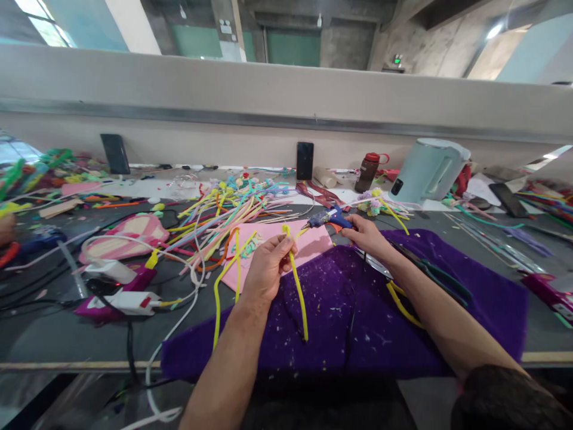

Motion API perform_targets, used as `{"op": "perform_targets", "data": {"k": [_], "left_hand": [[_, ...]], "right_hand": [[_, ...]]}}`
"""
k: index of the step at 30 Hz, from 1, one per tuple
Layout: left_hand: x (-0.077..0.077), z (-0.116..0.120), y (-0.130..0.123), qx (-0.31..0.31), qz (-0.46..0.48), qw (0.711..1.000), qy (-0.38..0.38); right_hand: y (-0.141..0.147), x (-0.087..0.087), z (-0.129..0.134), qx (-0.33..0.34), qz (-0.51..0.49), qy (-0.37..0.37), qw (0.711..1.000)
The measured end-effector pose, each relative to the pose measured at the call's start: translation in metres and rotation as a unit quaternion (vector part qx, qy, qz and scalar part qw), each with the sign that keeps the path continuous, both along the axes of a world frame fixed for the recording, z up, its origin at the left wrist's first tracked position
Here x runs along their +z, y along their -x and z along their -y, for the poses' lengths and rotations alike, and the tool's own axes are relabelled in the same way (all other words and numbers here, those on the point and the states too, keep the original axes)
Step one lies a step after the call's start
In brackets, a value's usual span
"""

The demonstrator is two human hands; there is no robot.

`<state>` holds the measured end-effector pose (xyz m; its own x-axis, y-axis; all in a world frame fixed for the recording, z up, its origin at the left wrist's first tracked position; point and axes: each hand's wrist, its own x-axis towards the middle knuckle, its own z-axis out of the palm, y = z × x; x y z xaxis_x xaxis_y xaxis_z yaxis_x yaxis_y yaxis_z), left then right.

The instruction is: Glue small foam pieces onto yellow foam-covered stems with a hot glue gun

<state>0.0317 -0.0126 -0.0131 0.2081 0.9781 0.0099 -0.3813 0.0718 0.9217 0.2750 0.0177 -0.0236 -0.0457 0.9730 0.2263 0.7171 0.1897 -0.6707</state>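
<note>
My left hand pinches a yellow pipe cleaner near its top, where a small yellow twist shows above the fingers. The long end hangs down over the purple cloth. In my right hand is a blue hot glue gun, its nozzle pointing left toward the yellow twist. Whether the nozzle touches it I cannot tell. Beneath my hands lies a pink sheet. More yellow pipe cleaners lie left of my left hand.
Bundled pipe-cleaner flowers spread behind the pink sheet. A purple power strip with white plugs and looping cables sits left. Pliers rest under my right forearm. A phone, a brown bottle and a kettle stand behind. Another person's hand shows far left.
</note>
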Motion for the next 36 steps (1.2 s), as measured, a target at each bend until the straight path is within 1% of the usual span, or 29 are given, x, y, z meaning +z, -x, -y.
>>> {"op": "perform_targets", "data": {"k": [1,3,6,8,11,14,20,26,29,32,36], "left_hand": [[0.0,0.0,0.0,0.002,0.0,1.0,-0.002],[0.0,0.0,0.001,0.004,0.0,1.0,-0.003],[0.0,0.0,0.001,0.003,-0.002,1.0,-0.003],[0.0,0.0,0.001,0.005,-0.002,1.0,-0.002],[0.001,0.0,0.001,0.012,-0.001,1.0,-0.005],[0.002,0.001,0.002,0.012,-0.005,1.0,-0.006],[0.002,0.002,0.001,0.01,-0.006,1.0,-0.003],[-0.002,0.001,0.001,0.011,0.008,1.0,0.01],[-0.004,0.0,0.001,0.017,0.007,1.0,0.006],[-0.004,0.0,0.001,0.025,0.003,1.0,0.005],[-0.004,0.0,0.001,0.025,-0.002,1.0,0.013]], "right_hand": [[0.001,0.0,0.0,0.003,-0.059,-0.014,0.998],[0.002,0.001,0.0,0.015,-0.168,-0.031,0.985],[0.006,0.005,0.002,0.015,-0.286,-0.047,0.957],[0.009,0.008,0.005,0.016,-0.327,-0.059,0.943],[0.013,0.015,0.012,0.052,-0.371,-0.056,0.926],[0.018,0.023,0.021,0.082,-0.402,-0.036,0.911],[0.026,0.036,0.036,0.13,-0.391,-0.021,0.911],[0.033,0.037,0.046,0.14,-0.347,-0.012,0.927],[0.036,0.036,0.051,0.136,-0.304,-0.031,0.942],[0.039,0.035,0.057,0.124,-0.253,-0.069,0.957],[0.042,0.035,0.063,0.105,-0.204,-0.106,0.968]]}}
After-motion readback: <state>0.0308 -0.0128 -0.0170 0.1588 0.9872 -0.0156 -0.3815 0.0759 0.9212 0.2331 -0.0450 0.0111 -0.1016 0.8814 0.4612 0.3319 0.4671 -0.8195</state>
